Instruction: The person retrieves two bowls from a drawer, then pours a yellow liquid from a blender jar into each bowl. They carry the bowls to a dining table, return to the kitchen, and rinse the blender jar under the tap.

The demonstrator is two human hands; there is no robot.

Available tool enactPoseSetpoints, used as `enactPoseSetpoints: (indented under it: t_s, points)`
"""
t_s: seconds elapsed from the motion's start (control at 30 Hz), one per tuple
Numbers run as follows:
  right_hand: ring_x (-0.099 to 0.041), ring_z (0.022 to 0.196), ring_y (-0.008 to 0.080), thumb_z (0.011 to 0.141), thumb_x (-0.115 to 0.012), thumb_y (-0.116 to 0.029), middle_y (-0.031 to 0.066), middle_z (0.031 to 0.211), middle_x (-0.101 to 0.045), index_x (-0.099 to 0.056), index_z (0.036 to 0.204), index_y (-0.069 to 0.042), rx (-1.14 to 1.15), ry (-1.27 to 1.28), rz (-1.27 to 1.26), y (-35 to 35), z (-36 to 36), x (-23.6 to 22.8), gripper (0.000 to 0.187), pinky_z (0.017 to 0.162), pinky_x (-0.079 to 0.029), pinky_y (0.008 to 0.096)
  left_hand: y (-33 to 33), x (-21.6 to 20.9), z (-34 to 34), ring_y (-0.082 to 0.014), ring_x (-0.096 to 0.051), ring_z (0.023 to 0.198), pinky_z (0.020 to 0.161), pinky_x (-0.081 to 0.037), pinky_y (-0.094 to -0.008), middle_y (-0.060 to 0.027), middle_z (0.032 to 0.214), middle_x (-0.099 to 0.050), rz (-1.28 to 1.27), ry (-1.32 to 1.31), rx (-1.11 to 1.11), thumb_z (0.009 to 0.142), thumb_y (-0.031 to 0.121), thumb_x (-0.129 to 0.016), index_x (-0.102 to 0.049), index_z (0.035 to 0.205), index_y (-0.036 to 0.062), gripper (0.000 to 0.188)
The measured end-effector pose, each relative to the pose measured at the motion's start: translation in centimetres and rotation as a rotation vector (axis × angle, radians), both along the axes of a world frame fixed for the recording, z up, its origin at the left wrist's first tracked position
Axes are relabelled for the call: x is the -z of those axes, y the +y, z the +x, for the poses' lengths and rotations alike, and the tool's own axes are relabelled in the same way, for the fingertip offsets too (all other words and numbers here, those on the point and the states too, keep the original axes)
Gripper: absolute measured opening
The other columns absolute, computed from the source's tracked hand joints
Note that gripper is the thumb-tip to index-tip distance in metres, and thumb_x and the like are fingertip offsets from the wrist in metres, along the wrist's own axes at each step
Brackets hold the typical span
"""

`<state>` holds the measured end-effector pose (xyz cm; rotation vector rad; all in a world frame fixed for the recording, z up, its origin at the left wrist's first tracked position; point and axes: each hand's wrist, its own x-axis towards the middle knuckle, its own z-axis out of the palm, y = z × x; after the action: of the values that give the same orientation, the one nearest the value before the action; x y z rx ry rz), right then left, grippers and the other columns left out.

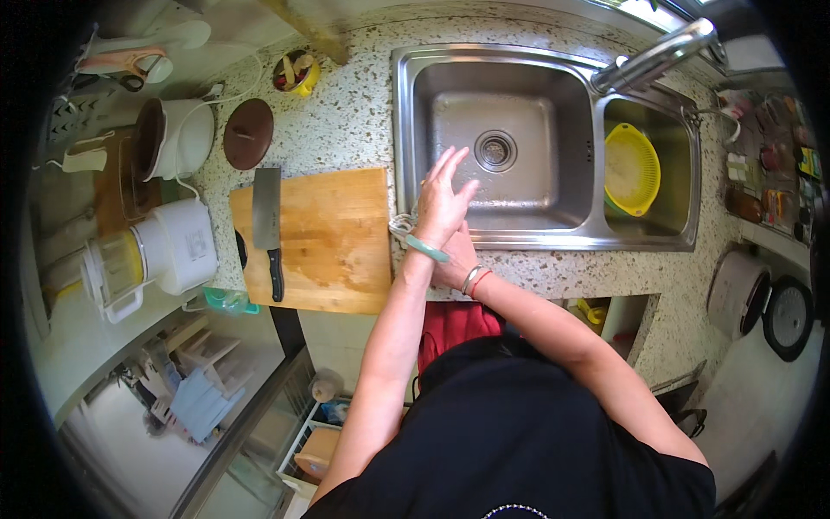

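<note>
The sink (523, 117) is being reached over at its near left corner, being set into a speckled countertop (363, 112). The left hand (443, 203) is being held above that corner, released, its fingers being stretched out toward the large basin and its thumb being kept apart. The right hand (458, 258) is being crossed and mostly covered by the left hand and wrist; its fingers are being hidden, so whether anything is being grasped cannot be told. A pale green bangle (427, 249) is being worn on the left wrist, a silver bracelet (471, 277) and a red cord (482, 283) on the right. A whitish bundle (401, 225) is being partly hidden beside the left wrist, at the sink's edge; its kind cannot be told.

In the large basin, the round drain (496, 151) is being left uncovered. A yellow colander (633, 169) is being held in the smaller right basin. The tap (661, 56) is being mounted at the back, between the basins.

Left of the sink, a wooden cutting board (337, 233) is being laid flat, and a cleaver (267, 212) is being rested along its left side, handle toward the person. Beyond the board, a brown round lid (248, 134) and a yellow cup (309, 83) with mixed contents are being kept on the counter.
</note>
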<state>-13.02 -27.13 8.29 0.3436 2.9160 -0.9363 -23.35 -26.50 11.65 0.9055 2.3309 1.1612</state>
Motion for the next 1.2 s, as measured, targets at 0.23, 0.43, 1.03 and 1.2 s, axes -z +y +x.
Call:
enactPoseSetpoints:
  t_s: [0.23, 0.43, 1.03, 1.2]
  points:
    - [-0.054, 0.100, 0.0235, 0.078, -0.059, -0.022, 0.0055, 0.095, -0.059, -0.059, 0.095, -0.013, 0.263, 0.097, 0.088, 6.1, 8.6, -0.3, 0.019, 0.090, -0.038, 0.0416, 2.2, -1.1, 2.7, -0.0208, -0.069, 0.091, 0.075, -0.059, -0.0304, -0.0163, 0.118, -0.062, 0.295, -0.796, -0.190, 0.098, 0.011, -0.053, -0.050, 0.131, 0.0010, 0.034]
    - [-0.055, 0.095, 0.0250, 0.077, -0.060, -0.018, 0.0062, 0.090, -0.059, -0.059, 0.090, -0.012, 0.449, 0.174, 0.304, 13.2, 16.8, -0.2, 0.015, 0.087, -0.039, 0.0406, 6.0, -3.6, 6.7, -0.0346, -0.042, 0.133, 0.107, -0.040, -0.0460, -0.0176, 0.144, -0.043, -0.114, 0.079, 0.113, 0.096, 0.029, -0.059, -0.047, 0.138, 0.0054, 0.050]
    - [-0.061, 0.088, 0.0183, 0.086, -0.069, -0.014, 0.0089, 0.098, -0.064, -0.067, 0.110, -0.004, 0.543, 0.493, -0.712, -0.3, 2.0, -5.3, 0.026, 0.079, -0.049, 0.0305, -10.1, -4.0, 7.3, -0.0231, -0.033, 0.139, 0.113, -0.028, -0.0332, -0.0170, 0.150, -0.036, 0.487, -0.491, -0.374, 0.103, 0.028, -0.046, -0.035, 0.145, -0.0020, 0.053]
    - [-0.052, 0.101, 0.0322, 0.085, -0.064, -0.010, 0.0111, 0.111, -0.058, -0.063, 0.115, -0.009, 0.312, 0.604, -0.321, -9.2, -5.2, -8.2, 0.030, 0.087, -0.046, 0.0405, -21.0, -1.1, 1.9, -0.0305, -0.027, 0.143, 0.115, -0.024, -0.0359, -0.0210, 0.152, -0.032, 0.319, -0.185, -0.706, 0.102, 0.042, -0.040, -0.037, 0.144, -0.0013, 0.060]
